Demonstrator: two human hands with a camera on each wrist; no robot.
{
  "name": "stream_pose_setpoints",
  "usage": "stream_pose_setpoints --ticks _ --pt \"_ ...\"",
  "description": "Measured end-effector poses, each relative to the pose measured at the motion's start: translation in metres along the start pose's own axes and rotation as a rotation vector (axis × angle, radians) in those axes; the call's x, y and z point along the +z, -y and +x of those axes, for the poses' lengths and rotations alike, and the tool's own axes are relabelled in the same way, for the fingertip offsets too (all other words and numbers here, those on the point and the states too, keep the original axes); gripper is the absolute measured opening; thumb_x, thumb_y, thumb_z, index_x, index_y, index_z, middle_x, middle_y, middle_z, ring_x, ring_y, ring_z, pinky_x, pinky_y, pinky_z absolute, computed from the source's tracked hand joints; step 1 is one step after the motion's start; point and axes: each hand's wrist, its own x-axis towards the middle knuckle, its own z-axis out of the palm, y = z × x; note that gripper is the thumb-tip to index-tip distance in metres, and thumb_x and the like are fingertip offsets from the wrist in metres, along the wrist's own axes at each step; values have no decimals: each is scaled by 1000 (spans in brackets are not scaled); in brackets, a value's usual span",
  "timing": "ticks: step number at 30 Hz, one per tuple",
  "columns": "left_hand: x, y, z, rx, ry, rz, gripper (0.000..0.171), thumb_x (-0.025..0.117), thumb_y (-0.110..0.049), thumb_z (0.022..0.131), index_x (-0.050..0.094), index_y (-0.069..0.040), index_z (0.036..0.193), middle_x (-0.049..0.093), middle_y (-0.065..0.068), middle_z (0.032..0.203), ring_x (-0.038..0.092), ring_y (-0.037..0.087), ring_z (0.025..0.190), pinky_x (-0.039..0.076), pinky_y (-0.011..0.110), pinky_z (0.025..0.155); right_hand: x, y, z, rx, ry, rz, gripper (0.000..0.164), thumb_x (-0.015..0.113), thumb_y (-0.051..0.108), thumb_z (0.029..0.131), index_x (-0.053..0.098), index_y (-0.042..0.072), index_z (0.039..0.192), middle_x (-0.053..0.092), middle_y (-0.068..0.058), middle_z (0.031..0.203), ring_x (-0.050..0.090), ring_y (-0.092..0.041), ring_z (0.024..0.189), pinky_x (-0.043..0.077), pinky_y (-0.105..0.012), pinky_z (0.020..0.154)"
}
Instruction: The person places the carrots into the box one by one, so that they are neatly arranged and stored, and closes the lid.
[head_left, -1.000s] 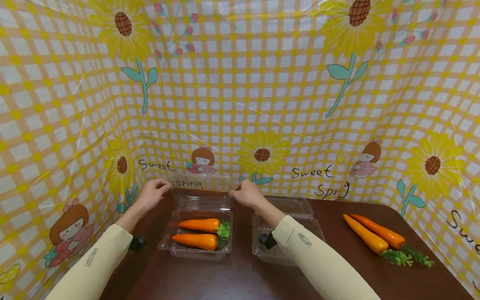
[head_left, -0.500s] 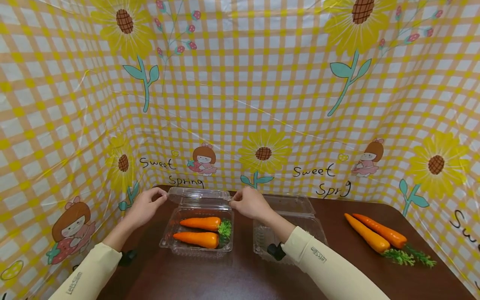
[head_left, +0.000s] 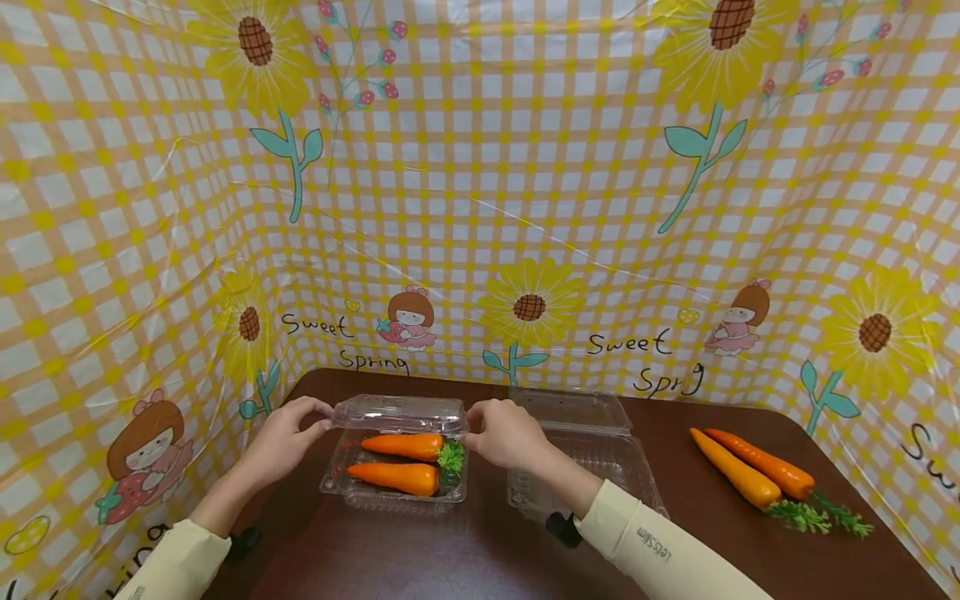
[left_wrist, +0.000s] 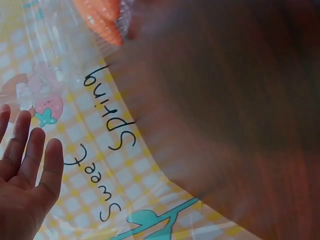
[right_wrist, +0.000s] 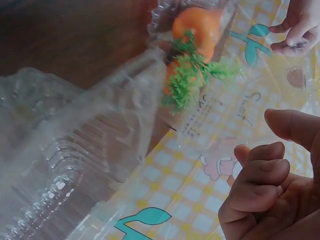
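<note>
In the head view, my left hand (head_left: 287, 437) has its thumb and forefinger at the left corner of a clear plastic lid (head_left: 399, 414); my right hand (head_left: 508, 435) pinches the right corner. The lid leans forward over the back of its hinged plastic container (head_left: 393, 501). Two orange carrots (head_left: 394, 477) with green tops (head_left: 451, 456) lie side by side inside. The left wrist view shows the other left fingers (left_wrist: 51, 167) nearly straight, with thumb and forefinger out of frame. In the right wrist view the outer right fingers (right_wrist: 260, 192) are curled.
A second clear container (head_left: 626, 467) stands right of the first, its lid (head_left: 573, 410) folded back; my right forearm crosses its front. Two more carrots (head_left: 738, 472) with leafy tops lie at the table's right. A checked cloth (head_left: 480, 200) encloses the back and sides.
The carrot container's lid has swung up and forward from behind, with both hands coming toward me along with it. The carrots stay in place.
</note>
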Motion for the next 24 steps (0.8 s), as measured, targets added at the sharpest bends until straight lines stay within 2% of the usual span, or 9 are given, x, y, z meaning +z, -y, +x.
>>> stream_pose_setpoints --ticks 4,10,13,18,19,21,24 --pt "4 1 -10 -19 21 1 14 65 -16 99 68 -12 113 66 7 120 60 30 114 49 50 91 5 1 -10 -25 14 -32 33 75 25 90 72 8 118 67 0 79 54 -14 55 43 -31 53" --pt "10 4 -22 -31 33 23 19 68 -11 96 68 -12 116 66 6 120 58 34 120 48 55 96 16 4 -19 -28 22 -80 38 76 26 90 70 8 123 59 2 62 45 -14 43 33 -28 42" --pt "13 8 -27 -40 43 28 23 68 -10 96 68 -13 118 66 5 121 57 34 122 47 55 98 21 5 -22 -25 13 -123 40 77 27 88 70 9 123 66 -1 72 48 -15 45 35 -29 41" --pt "16 12 -34 -42 77 12 26 65 -7 97 67 -12 122 65 5 124 57 33 123 47 56 97 25 6 -27 -19 23 -170 43 78 27 86 70 9 123 74 -6 93 60 -19 61 43 -32 45" --pt "17 13 -35 -41 81 8 26 64 -6 97 67 -12 122 65 5 124 57 33 123 47 56 97 26 6 -28 -20 27 -170 43 78 26 86 70 8 124 74 -6 92 60 -19 62 43 -32 45" --pt "17 13 -37 -37 91 -10 24 61 -5 99 68 -12 121 66 5 122 58 32 121 48 55 96 27 6 -31 -27 37 -149 41 75 24 87 70 7 124 70 -3 78 55 -16 56 38 -30 42" --pt "18 13 -39 -45 100 -35 21 59 -8 101 68 -12 119 66 3 121 60 29 119 49 52 95 30 6 -36 -33 30 -81 37 70 19 88 70 5 122 54 2 57 36 -11 44 25 -26 39"
